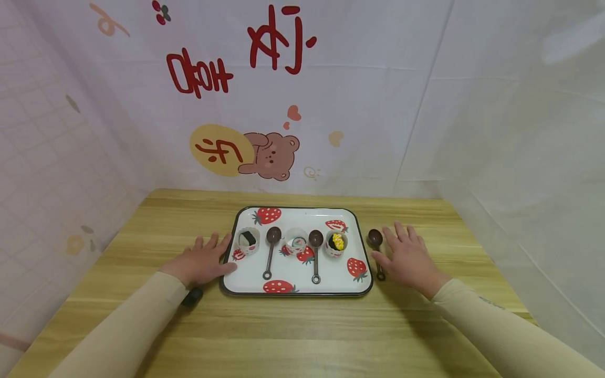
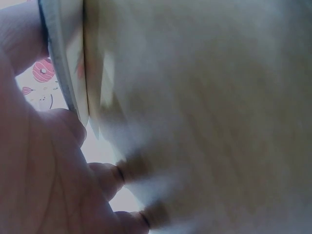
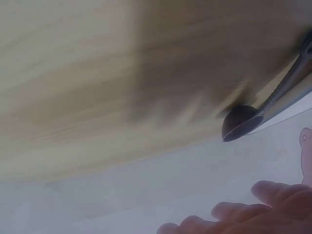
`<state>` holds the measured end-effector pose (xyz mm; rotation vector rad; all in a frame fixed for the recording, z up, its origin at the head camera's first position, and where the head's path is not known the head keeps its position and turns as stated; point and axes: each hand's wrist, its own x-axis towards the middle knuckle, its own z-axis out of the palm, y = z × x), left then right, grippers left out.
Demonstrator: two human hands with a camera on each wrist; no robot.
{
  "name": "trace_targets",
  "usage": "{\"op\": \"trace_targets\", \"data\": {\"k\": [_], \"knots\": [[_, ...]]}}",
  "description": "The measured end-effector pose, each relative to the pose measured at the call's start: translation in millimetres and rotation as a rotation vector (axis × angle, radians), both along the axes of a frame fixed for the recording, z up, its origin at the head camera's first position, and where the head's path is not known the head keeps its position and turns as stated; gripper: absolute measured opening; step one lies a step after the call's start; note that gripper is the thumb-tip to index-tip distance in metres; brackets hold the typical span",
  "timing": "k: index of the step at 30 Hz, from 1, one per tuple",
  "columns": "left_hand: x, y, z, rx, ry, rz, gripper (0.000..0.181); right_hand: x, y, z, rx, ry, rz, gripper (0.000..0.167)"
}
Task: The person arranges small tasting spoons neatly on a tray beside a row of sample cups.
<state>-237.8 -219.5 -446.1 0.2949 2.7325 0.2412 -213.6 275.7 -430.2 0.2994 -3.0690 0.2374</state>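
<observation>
A white tray (image 1: 293, 285) with a dark rim and printed strawberries lies on the table. My left hand (image 1: 200, 262) is at its left edge, thumb over the rim and other fingers outside it. In the left wrist view the tray's side (image 2: 61, 58) passes by that thumb. My right hand (image 1: 408, 260) is spread palm down, right of the tray, beside a brown spoon (image 1: 375, 238) whose handle it partly covers; the right wrist view shows this spoon (image 3: 240, 123) apart from the fingertips. On the tray are two more brown spoons (image 1: 273, 235) (image 1: 315, 239).
Three small cups stand on the tray: one with a rice ball (image 1: 247, 240), one with a sushi roll (image 1: 298, 242), one with a yellow-topped piece (image 1: 337, 242). A black object (image 1: 192, 297) lies by the left wrist. Printed cloth (image 1: 368, 131) hangs behind the wooden table (image 1: 293, 336).
</observation>
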Motion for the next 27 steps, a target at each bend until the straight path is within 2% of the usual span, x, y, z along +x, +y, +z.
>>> {"op": "trace_targets", "data": {"k": [5,14,27], "knots": [[0.2,0.1,0.1,0.002,-0.002,-0.001,0.099,-1.1,5.0,-4.9,-0.009,-0.018,-0.006,0.079],[-0.1,-0.2,0.3,0.006,-0.006,0.001,0.099,-0.1,6.3,-6.2,0.007,0.0,0.032,0.076],[-1.5,-0.5,-0.7,0.002,-0.005,0.0,0.101,3.4,7.6,-7.6,0.093,-0.021,0.056,0.072]]}}
